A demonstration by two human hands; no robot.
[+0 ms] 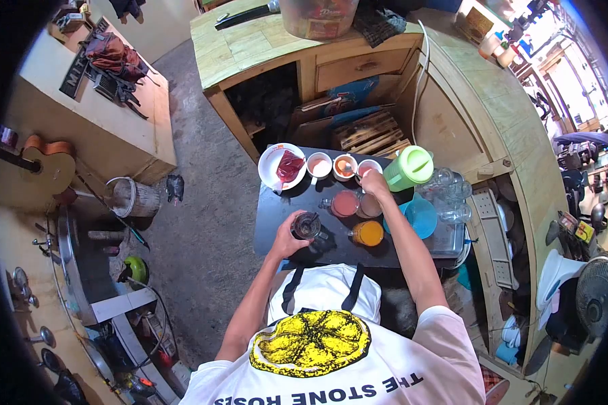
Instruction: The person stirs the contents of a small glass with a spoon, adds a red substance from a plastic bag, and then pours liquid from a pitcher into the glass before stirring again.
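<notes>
My left hand (288, 237) is wrapped around a glass mug (307, 227) with dark contents, standing at the near left of a black table (269, 219). Between the fingers of my right hand (374, 183) is a spoon (352, 171), its tip over a white cup (345, 177) with something orange inside. White cups with pale contents, one on the left (319, 165) and one on the right (369, 164), flank it. A white bowl (265, 170) holds a red packet (290, 166). Closer to me stand a mug of pink drink (345, 203), a partly hidden mug (369, 206) and a mug of orange drink (368, 233).
To the right stand a light green pitcher (410, 168), a blue bowl (421, 217) and several clear glasses (450, 192) on a metal tray (450, 244). A wooden counter (253, 47) with open shelves borders the table's far side. Concrete floor (196, 202) lies to the left.
</notes>
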